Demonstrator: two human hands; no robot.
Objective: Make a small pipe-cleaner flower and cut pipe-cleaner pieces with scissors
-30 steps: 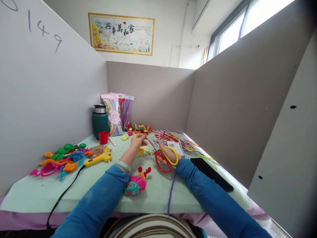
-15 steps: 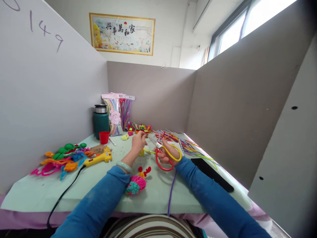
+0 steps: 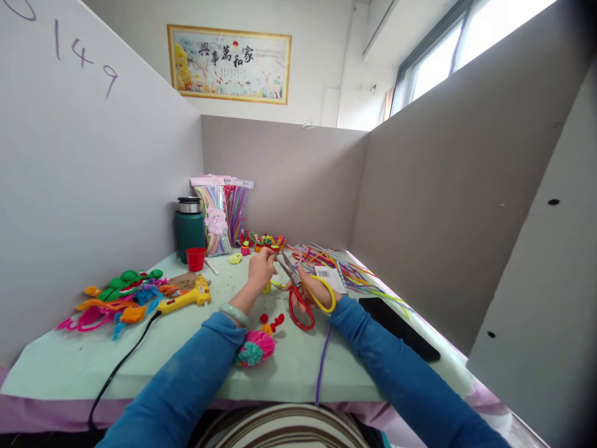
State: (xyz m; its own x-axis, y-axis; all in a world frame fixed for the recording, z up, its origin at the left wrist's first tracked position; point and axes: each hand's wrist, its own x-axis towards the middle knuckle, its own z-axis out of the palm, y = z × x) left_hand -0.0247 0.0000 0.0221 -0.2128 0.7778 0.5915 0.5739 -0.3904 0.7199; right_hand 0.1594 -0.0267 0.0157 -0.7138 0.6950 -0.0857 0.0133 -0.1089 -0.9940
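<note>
My right hand (image 3: 313, 291) grips scissors (image 3: 301, 297) with one red and one yellow handle loop; the blades point up and left toward my left hand. My left hand (image 3: 259, 270) pinches a small piece of pipe cleaner between fingertips, just left of the blade tips. A small yellow piece (image 3: 267, 287) lies on the table below my left hand. A pink and teal pom-pom figure with red ends (image 3: 256, 346) lies near my left forearm. A purple pipe cleaner (image 3: 321, 364) runs toward the table's front edge.
A yellow glue gun (image 3: 186, 299) with black cord and several bright craft shapes (image 3: 116, 298) lie at left. A green flask (image 3: 189, 228), red cup (image 3: 195, 259) and pipe cleaner packets (image 3: 221, 214) stand at the back. Loose pipe cleaners (image 3: 345, 267) and a black phone (image 3: 396, 318) lie at right.
My left hand has risen slightly and keeps its pinch. The scissors have turned in my right hand, and their blades now point more steeply up toward my left fingertips.
</note>
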